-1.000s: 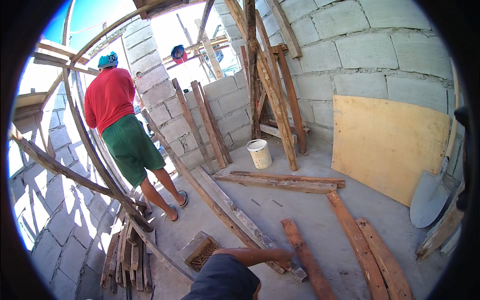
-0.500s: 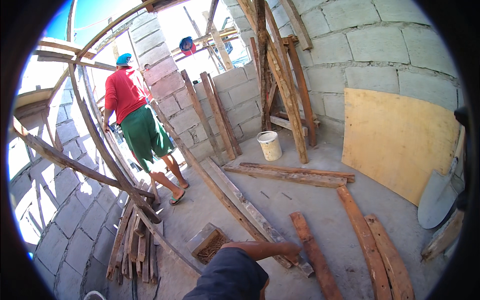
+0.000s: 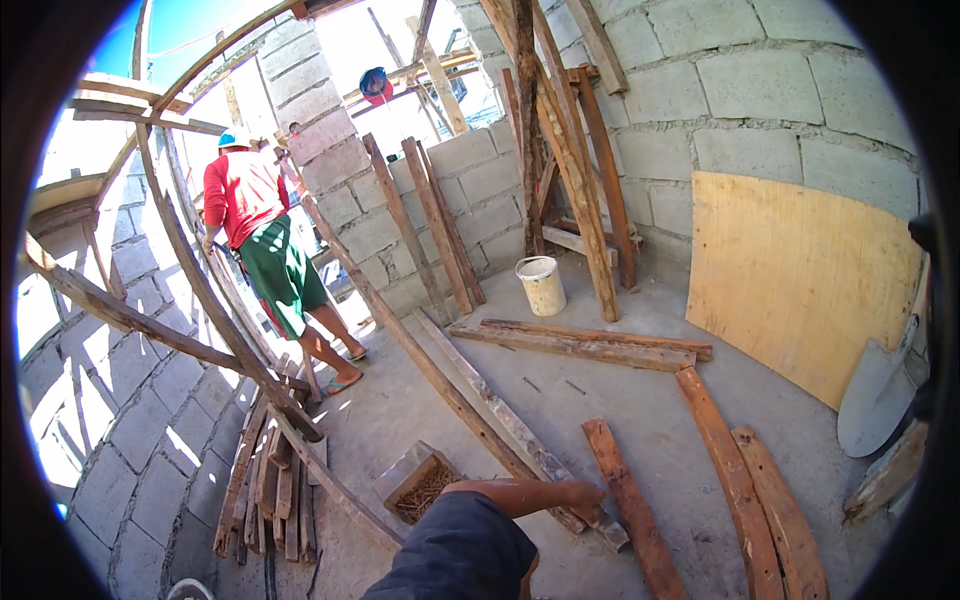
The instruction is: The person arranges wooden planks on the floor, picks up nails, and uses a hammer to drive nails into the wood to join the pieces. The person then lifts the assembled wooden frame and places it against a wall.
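My left arm comes in from the lower edge in a loose dark sleeve, elbow bent, forearm crossing to the right. At its end my left hand (image 3: 586, 497) is closed over the near end of a long greyish wooden beam (image 3: 490, 397); its fingers are small and partly hidden. Alongside runs a longer brown timber (image 3: 430, 373), its lower part passing behind my forearm. By my elbow sits a box of nails (image 3: 420, 484), open at the top. Just right of my hand lies a reddish-brown plank (image 3: 625, 500). My right hand is out of the picture.
Two curved planks (image 3: 735, 480) lie at the right, a pair of boards (image 3: 590, 348) ahead. A white bucket (image 3: 541, 287), plywood sheet (image 3: 800, 280) and shovel (image 3: 872, 400) stand farther off. Stacked wood (image 3: 270, 490) and slanting poles (image 3: 190, 240) flank a co-worker (image 3: 262, 230) at left.
The co-worker at the far left has shifted slightly left, with the legs in a new stance and the head turned. My left hand stays in place on the beam.
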The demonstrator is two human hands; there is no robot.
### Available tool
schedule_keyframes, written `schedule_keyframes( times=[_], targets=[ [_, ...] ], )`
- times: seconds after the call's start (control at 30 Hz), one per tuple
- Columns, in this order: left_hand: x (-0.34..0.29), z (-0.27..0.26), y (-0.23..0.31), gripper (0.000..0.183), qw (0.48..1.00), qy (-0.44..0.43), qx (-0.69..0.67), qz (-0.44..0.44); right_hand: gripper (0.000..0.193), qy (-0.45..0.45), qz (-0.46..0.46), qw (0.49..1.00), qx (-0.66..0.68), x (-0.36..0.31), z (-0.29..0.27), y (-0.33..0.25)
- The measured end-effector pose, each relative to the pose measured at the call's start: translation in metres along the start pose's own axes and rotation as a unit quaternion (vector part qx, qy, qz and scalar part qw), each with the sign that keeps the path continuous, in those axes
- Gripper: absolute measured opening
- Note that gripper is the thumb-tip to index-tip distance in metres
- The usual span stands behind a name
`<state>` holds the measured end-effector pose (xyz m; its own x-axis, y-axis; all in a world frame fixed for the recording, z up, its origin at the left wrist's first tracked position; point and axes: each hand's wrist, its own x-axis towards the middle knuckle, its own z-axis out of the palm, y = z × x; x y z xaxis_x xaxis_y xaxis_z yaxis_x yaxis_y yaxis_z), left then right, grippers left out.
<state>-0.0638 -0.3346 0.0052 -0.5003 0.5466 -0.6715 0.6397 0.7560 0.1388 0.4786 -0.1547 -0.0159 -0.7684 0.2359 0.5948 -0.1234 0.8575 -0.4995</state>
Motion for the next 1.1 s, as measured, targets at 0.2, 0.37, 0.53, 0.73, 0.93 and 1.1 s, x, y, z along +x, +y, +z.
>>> schedule_keyframes(
  times=[0.2,0.37,0.53,0.73,0.93,1.1],
  targets=[
    [-0.002,0.0,0.0,0.073,1.0,0.014,0.004,0.01,0.032,0.005,0.005,1.0,-0.011,0.01,-0.012,-0.009],
    [0.003,0.002,-0.005,0.075,1.0,0.013,0.003,0.021,0.032,0.008,0.01,1.0,-0.014,0.017,-0.015,-0.01],
    [0.017,0.005,-0.011,0.076,1.0,-0.019,-0.001,0.01,0.032,0.023,0.0,1.0,-0.022,0.017,-0.013,-0.01],
    [0.014,0.006,-0.009,0.073,1.0,0.026,0.009,0.014,0.032,0.021,-0.005,0.999,-0.034,0.014,-0.012,-0.011],
    [0.005,0.0,-0.005,0.074,1.0,0.0,-0.004,0.006,0.031,0.02,-0.017,0.999,-0.038,0.011,-0.01,-0.009],
    [0.009,0.006,-0.01,0.072,0.999,0.028,-0.013,0.016,0.031,0.019,-0.026,0.999,-0.038,0.017,-0.012,-0.011]
  ],
)
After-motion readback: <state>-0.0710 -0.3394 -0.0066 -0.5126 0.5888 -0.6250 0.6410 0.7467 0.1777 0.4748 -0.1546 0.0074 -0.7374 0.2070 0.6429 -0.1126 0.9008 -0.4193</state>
